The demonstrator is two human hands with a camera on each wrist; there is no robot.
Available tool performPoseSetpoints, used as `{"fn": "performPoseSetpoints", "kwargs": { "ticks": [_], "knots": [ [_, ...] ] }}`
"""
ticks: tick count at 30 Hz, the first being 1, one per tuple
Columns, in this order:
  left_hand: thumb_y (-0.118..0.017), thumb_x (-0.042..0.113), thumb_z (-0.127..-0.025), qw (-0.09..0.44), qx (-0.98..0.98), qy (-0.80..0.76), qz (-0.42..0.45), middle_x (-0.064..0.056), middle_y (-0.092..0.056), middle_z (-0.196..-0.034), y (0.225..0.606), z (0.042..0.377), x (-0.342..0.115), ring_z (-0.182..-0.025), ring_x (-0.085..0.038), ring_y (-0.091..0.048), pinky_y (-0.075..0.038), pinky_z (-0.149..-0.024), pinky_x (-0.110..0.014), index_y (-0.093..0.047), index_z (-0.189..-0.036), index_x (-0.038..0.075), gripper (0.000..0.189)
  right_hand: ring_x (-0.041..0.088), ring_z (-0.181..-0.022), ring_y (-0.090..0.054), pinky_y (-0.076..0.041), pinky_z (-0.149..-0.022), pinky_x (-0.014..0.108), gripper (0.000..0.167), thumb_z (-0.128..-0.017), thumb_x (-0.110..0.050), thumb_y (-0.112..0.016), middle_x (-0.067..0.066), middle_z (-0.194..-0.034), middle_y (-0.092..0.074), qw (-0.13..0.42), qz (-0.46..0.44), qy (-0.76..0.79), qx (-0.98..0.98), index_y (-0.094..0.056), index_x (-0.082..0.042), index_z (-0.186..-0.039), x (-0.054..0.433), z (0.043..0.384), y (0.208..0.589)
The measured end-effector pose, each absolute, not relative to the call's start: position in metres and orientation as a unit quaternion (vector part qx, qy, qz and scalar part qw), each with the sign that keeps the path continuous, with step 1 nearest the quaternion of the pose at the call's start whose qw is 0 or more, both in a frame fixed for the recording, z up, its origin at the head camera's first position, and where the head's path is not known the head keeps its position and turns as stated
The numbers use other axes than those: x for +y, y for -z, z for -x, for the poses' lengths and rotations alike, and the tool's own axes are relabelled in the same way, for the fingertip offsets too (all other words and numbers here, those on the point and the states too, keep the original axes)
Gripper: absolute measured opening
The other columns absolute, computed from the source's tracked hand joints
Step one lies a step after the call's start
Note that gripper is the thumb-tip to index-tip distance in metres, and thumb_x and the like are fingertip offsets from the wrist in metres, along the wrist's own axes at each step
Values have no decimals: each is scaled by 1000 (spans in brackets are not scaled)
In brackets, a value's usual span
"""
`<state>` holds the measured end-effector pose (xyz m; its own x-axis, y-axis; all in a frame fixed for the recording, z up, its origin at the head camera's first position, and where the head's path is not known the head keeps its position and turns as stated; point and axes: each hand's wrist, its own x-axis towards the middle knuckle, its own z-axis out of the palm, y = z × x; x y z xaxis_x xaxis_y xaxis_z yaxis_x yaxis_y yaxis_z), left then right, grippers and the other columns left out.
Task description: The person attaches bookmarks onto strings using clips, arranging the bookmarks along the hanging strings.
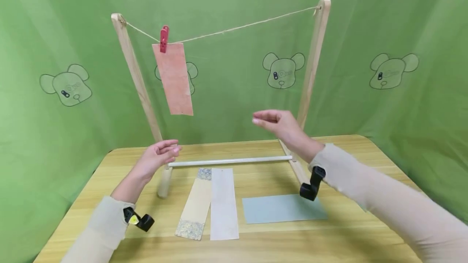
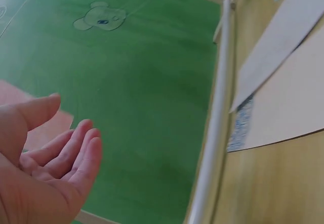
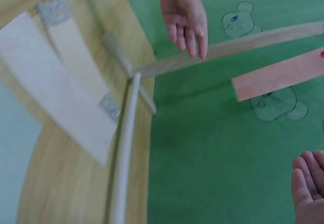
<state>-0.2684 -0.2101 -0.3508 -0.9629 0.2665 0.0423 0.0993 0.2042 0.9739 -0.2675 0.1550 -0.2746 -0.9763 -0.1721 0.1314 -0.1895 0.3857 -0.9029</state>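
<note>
A pink paper strip (image 1: 173, 80) hangs from a string (image 1: 234, 29), held near its upper left corner by a red clothespin (image 1: 164, 39). Below and left of the strip, my left hand (image 1: 155, 159) is raised by the foot of the left post, fingers loosely bent around nothing. My right hand (image 1: 283, 127) hovers in front of the right post, thumb and fingers brought near each other with no object between them. In the left wrist view the left palm (image 2: 50, 178) is bare and the fingers are relaxed. The right fingers (image 3: 309, 176) show at the right wrist view's edge.
A wooden frame with a left post (image 1: 137, 76), a right post (image 1: 315, 60) and a white crossbar (image 1: 230, 160) stands on the table (image 1: 120, 173). In front of it lie a cream strip with patterned ends (image 1: 195, 204), a white strip (image 1: 224, 204) and a light blue strip (image 1: 283, 209).
</note>
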Motion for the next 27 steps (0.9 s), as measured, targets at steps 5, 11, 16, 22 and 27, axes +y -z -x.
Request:
{"fn": "performPoseSetpoints", "kwargs": {
  "ticks": [5, 11, 16, 22, 27],
  "knots": [
    [-59, 16, -93, 82, 789, -594, -131, -27, -50, -131, 369, 256, -209, -107, -14, -59, -48, -93, -27, -39, -136, -6, 52, 22, -108, -59, -48, -94, 29, 45, -87, -29, -67, 12, -122, -61, 19, -93, -546, -832, -58, -4, -124, 178, 265, 311],
    [-58, 8, -92, 56, 778, -619, -92, -26, -53, -127, 386, 242, -202, -97, -4, -60, -50, -90, -24, -42, -133, -9, 47, 2, -96, -61, -48, -84, 15, 51, -87, -34, -67, 15, -123, -61, 51, -67, -556, -827, -58, -1, -124, 205, 260, 344],
    [-59, 5, -90, 51, 772, -630, -66, -26, -55, -124, 400, 235, -194, -103, -17, -60, -50, -89, -23, -45, -130, -9, 45, -5, -93, -59, -48, -82, 13, 52, -87, -34, -67, 8, -120, -64, 77, -61, -568, -817, -57, 1, -124, 223, 252, 370],
    [-61, 2, -87, 56, 775, -626, -64, -28, -51, -127, 410, 230, -187, -106, -25, -58, -49, -86, -19, -44, -131, -9, 49, -7, -93, -59, -47, -81, 11, 52, -88, -33, -66, -19, -102, -66, 85, -50, -570, -816, -56, 4, -124, 247, 244, 388],
    [-69, 4, -82, 68, 800, -594, -51, -24, -51, -129, 417, 219, -182, -111, -34, -54, -50, -91, -33, -43, -133, -6, 58, -9, -94, -56, -44, -80, 8, 52, -90, -35, -63, -24, -99, -64, 85, -47, -545, -833, -55, 2, -126, 269, 239, 388]
  ]
}}
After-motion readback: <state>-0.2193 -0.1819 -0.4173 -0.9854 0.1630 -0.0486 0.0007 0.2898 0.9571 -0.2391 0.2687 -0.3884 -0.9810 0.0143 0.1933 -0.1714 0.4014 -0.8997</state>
